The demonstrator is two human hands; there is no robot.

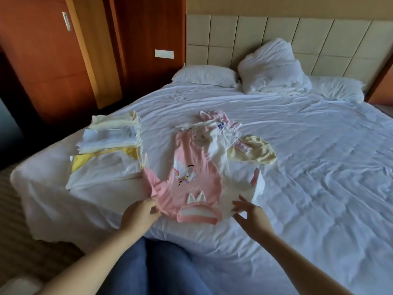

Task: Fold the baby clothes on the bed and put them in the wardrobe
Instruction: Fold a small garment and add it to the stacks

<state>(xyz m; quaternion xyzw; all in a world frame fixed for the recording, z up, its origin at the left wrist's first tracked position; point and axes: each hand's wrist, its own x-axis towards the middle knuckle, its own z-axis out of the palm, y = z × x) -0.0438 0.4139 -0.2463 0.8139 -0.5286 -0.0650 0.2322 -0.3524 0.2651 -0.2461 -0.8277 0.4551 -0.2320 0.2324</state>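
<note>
On the bed [308, 156], a stack of folded clothes [110, 141] sits left of a loose heap [223, 135]. Nearest the edge lies the pink top [191, 184], spread flat. It looks like light, limp cotton, likely to sag, so best taken at the sleeves. The left hand [141, 213] pinches one sleeve. The right hand [252, 216] hovers spread-fingered, holding nothing.

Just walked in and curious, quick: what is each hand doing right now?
Left hand: closed, pinching the edge of the pink baby outfit.
Right hand: open, fingers spread, holding nothing.
</note>
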